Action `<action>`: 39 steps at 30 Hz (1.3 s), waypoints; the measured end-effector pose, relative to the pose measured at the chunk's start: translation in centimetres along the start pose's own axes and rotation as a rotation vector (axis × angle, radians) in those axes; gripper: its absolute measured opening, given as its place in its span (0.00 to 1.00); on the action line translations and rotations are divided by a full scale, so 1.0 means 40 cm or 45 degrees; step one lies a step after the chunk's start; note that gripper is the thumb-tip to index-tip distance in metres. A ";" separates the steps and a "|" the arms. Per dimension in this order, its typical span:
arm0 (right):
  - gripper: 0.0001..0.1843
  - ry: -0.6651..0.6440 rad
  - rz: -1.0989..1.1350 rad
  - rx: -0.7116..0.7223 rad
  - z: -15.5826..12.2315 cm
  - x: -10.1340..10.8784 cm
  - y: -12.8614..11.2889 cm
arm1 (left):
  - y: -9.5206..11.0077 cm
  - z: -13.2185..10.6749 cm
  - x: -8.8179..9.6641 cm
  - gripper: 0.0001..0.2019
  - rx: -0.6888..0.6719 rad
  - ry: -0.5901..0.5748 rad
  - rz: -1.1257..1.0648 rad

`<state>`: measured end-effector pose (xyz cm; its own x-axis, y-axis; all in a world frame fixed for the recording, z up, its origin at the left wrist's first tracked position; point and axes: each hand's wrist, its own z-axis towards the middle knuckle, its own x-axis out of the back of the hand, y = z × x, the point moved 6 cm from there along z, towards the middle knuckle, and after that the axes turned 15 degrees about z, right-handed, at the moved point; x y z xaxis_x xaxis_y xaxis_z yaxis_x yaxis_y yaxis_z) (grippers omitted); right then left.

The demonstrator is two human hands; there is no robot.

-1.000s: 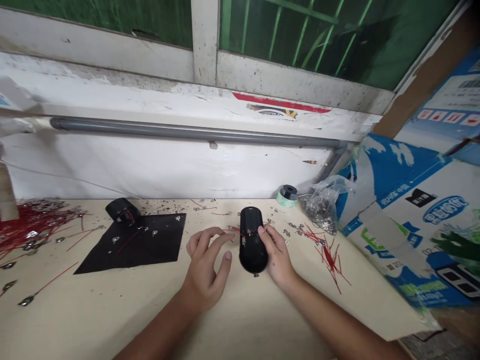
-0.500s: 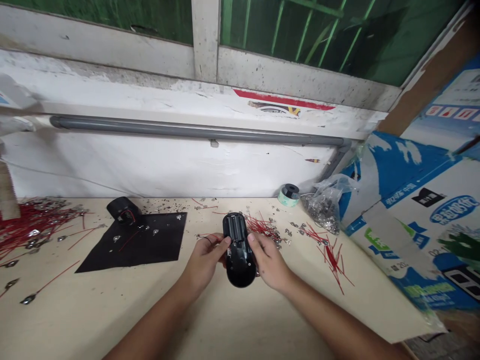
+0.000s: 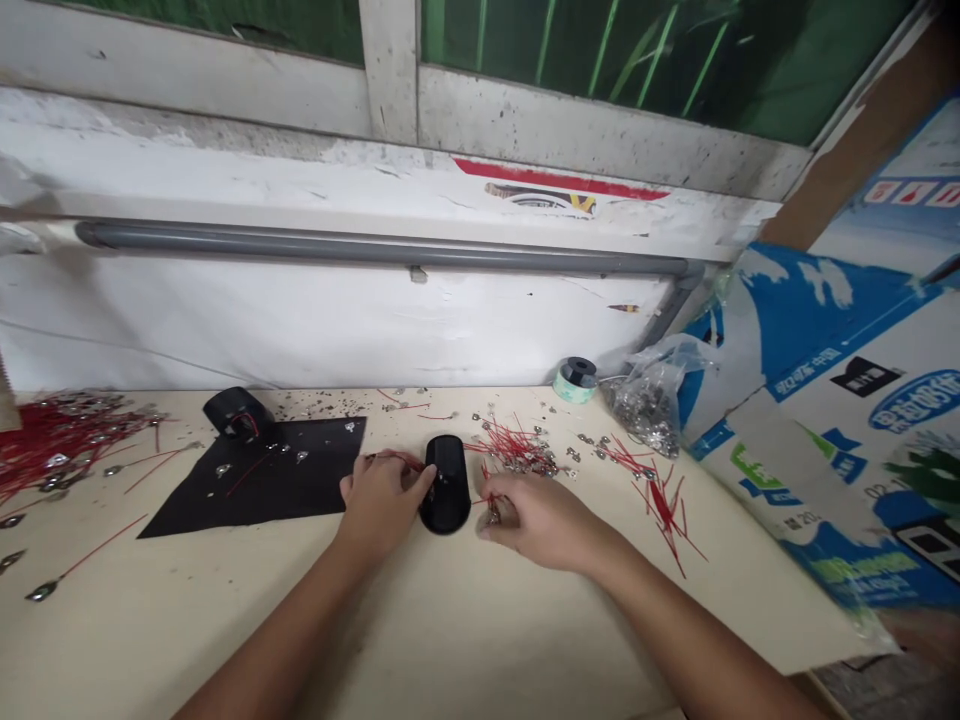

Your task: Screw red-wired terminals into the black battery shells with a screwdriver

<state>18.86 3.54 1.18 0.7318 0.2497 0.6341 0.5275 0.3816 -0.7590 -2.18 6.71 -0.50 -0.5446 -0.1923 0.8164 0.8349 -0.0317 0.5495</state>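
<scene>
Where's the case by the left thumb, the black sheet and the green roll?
Case (image 3: 448,486): head view, its middle.
Black sheet (image 3: 283,492): head view, bare lower part.
Green roll (image 3: 574,391): head view, front side.

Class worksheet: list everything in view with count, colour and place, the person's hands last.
Table: one, pale, foreground
Wall: one, white, behind the table
Window: one, green-tinted, at the top
Pipe: one, grey, along the wall
Sheet: one, black, left of centre
Far casing: one, black, at the sheet's back-left edge
Near casing: one, black, centre
Left wire heap: many, red, far left
Middle wire cluster: many, red, centre right
Right wire cluster: several, red, right
Loose metal bits: many, silvery, scattered
Tape roll: one, green and black, back right
Bag of metal pieces: one, clear, beside the roll
Cardboard: count unclear, mostly blue and white, right
Left hand: one, touching the near casing
Right hand: one, grip on a wired metal piece
</scene>
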 end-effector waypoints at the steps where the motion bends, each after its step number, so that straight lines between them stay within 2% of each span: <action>1: 0.05 -0.014 0.025 0.021 0.002 -0.006 0.001 | 0.007 -0.001 0.006 0.18 -0.032 0.022 0.077; 2: 0.03 -0.022 0.038 0.040 0.005 -0.009 0.004 | 0.013 -0.002 0.011 0.19 -0.055 0.027 0.153; 4: 0.08 -0.032 0.038 0.057 0.009 -0.008 0.014 | 0.017 -0.006 0.012 0.25 -0.040 -0.081 0.242; 6: 0.07 -0.025 0.044 0.045 0.011 0.002 0.027 | 0.021 -0.014 0.016 0.28 -0.025 -0.165 0.207; 8: 0.07 -0.002 0.080 0.017 0.012 0.017 0.040 | 0.032 -0.024 0.039 0.27 -0.051 -0.057 0.195; 10: 0.11 0.026 0.057 -0.023 0.011 0.032 0.051 | 0.056 -0.039 0.063 0.24 -0.189 0.134 0.197; 12: 0.14 0.069 -0.038 -0.057 0.010 0.046 0.060 | 0.090 -0.060 0.071 0.21 -0.417 0.254 0.155; 15: 0.17 0.127 -0.176 -0.070 0.010 0.054 0.067 | 0.135 -0.091 0.052 0.17 -0.745 0.229 0.076; 17: 0.18 0.142 -0.214 -0.065 0.012 0.052 0.068 | 0.151 -0.105 0.034 0.16 -0.858 0.162 0.031; 19: 0.17 0.117 -0.227 -0.052 0.014 0.044 0.068 | 0.155 -0.113 0.026 0.15 -0.884 0.133 -0.012; 21: 0.14 0.062 -0.225 -0.058 0.016 0.033 0.069 | 0.150 -0.115 0.032 0.14 -0.866 0.170 -0.061; 24: 0.10 0.008 -0.201 -0.089 0.016 0.026 0.074 | 0.130 -0.108 0.059 0.13 -0.797 0.315 -0.134; 27: 0.12 0.031 -0.150 -0.132 0.016 0.033 0.080 | 0.106 -0.099 0.083 0.12 -0.727 0.475 -0.165; 30: 0.16 0.067 -0.058 -0.184 0.017 0.044 0.088 | 0.095 -0.086 0.084 0.11 -0.675 0.522 -0.130; 33: 0.18 0.128 0.011 -0.217 0.021 0.052 0.095 | 0.110 -0.055 0.067 0.08 -0.671 0.452 -0.016; 36: 0.14 0.176 0.037 -0.234 0.025 0.052 0.103 | 0.148 -0.020 0.036 0.06 -0.836 0.264 0.171; 39: 0.09 0.220 0.057 -0.175 0.032 0.052 0.101 | 0.163 -0.004 0.032 0.08 -0.896 0.238 0.237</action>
<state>21.95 6.74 -0.37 0.8126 0.1026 0.5737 0.5382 0.2457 -0.8062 2.57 6.09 4.10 -0.4193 -0.4168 0.8065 0.7999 -0.5898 0.1111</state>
